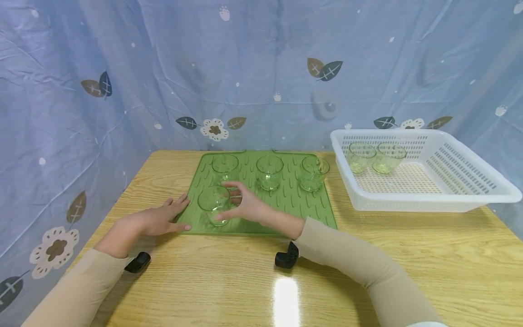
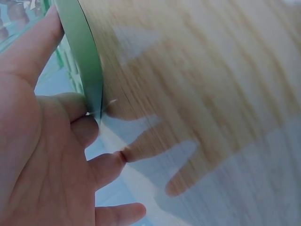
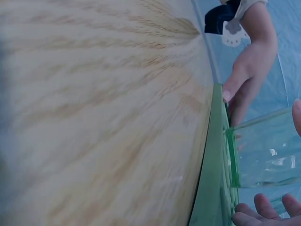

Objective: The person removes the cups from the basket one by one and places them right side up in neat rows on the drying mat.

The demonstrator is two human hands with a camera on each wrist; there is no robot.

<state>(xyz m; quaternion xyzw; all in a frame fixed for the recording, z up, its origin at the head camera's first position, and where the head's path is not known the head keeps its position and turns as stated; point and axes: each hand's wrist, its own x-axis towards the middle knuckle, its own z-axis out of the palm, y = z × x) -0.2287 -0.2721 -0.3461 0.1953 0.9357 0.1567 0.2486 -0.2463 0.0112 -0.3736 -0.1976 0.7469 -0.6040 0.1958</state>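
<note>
On the front left of a green drying mat [image 1: 245, 227] stands a clear greenish glass [image 1: 214, 206], mouth up. My right hand [image 1: 249, 206] is beside it with fingers apart, thumb near the glass's front and fingers to its right. In the right wrist view a gap shows between the fingertips [image 3: 265, 207] and the glass [image 3: 268, 155]. My left hand [image 1: 161, 220] lies at the mat's left edge with fingers spread. Its thumb and fingertips touch the mat's rim in the left wrist view. Behind, a row of three similar glasses [image 1: 269, 172] stands on the mat.
A white perforated basket [image 1: 433, 197] sits at the right of the wooden table [image 1: 229, 281], holding two more glasses [image 1: 388, 158] at its left side. A blue patterned curtain [image 1: 261, 68] hangs behind and along the sides. Black wrist-camera mounts [image 1: 287, 256] project under both forearms.
</note>
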